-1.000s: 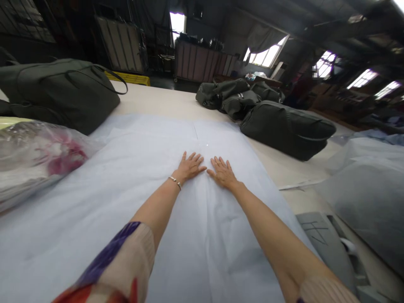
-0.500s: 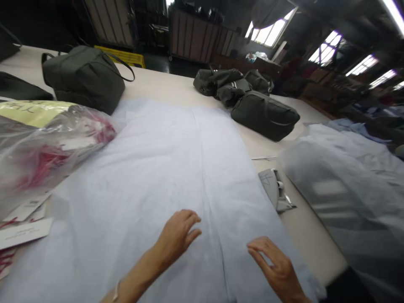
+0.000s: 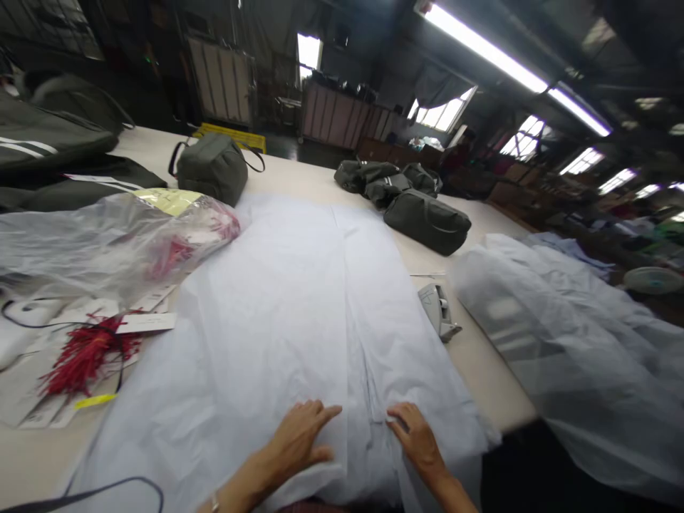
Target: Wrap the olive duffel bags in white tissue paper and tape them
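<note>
A large sheet of thin white material lies over the table, with a lengthwise fold or edge right of its middle. My left hand rests on the sheet left of that fold, fingers apart and holding nothing. To the right of the fold, my right hand touches the sheet, its thumb and fingers bent close around a bit of the material. Small wrinkles show between the two hands.
Dark green bags stand at the table's far side, another bag at the far left. A clear plastic bag, tags with red strings, a tape dispenser and a translucent-covered pile flank the sheet.
The view has shifted, showing more of the left side and ceiling. My hands have come closer together and down onto the sheet near its fold, which is now more wrinkled.
</note>
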Motion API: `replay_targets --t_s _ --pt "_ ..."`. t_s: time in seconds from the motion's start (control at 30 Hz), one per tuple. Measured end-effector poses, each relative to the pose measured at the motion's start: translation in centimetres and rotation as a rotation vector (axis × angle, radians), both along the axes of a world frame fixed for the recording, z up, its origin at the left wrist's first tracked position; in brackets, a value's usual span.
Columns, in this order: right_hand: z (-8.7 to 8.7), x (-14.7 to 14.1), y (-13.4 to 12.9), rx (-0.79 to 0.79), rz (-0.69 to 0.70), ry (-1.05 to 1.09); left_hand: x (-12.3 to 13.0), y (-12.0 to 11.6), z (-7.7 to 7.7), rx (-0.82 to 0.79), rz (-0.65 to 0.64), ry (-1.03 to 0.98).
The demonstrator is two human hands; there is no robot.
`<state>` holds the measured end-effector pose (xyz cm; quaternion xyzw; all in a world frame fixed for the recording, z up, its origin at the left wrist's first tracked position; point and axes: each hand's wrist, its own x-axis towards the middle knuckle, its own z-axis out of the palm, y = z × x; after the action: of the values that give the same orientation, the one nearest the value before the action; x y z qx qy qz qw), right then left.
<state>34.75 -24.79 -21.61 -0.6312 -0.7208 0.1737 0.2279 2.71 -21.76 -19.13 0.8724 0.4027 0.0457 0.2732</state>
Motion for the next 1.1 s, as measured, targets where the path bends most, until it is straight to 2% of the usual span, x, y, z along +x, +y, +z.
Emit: replay_targets --t_s 0.1,0.2,0.3,0.4,0.5,0.63,0.73,0.8,0.87,0.93,1.1 --pt "1.5 -1.2 1.2 0.028 0.033 -0.023 1.0 0.1 0.0 0.226 -0.238 0.015" --pt "3.2 -2.7 2.4 0.026 0.081 -0.068 2.2 0.5 -0.9 0.375 -0.377 0.0" --pt "4.4 -3.8 3.0 -0.021 0.116 -0.118 2.8 0.9 -1.8 0.407 -0.437 -0.019" --pt "4.6 -4.2 2.9 -0.079 0.106 -0.158 2.2 1.1 -1.7 0.36 -0.399 -0.026" --pt "4.1 -4.6 2.7 -0.104 0.068 -0.127 0.4 1.2 0.1 0.239 -0.242 -0.088" --pt "3.1 -6.4 3.0 -0.101 0.094 -0.084 -2.2 1.5 4.6 0.127 0.027 -0.329" --pt "2.1 -8.6 3.7 -0.086 0.194 -0.147 -3.3 1.9 7.5 0.148 0.095 -0.505" --pt "1.3 -9.9 4.1 -0.091 0.245 -0.194 -3.6 2.1 8.3 0.221 0.081 -0.555" --pt "0.4 -10.9 4.4 -0.087 0.269 -0.198 -3.7 2.0 8.1 0.281 0.055 -0.531" --pt "-0.3 -11.6 4.6 -0.072 0.285 -0.164 -3.6 1.7 7.2 0.29 0.027 -0.468" --pt "-0.4 -12.2 4.3 -0.1 0.355 -0.076 -2.0 0.8 3.1 0.23 -0.091 -0.307"
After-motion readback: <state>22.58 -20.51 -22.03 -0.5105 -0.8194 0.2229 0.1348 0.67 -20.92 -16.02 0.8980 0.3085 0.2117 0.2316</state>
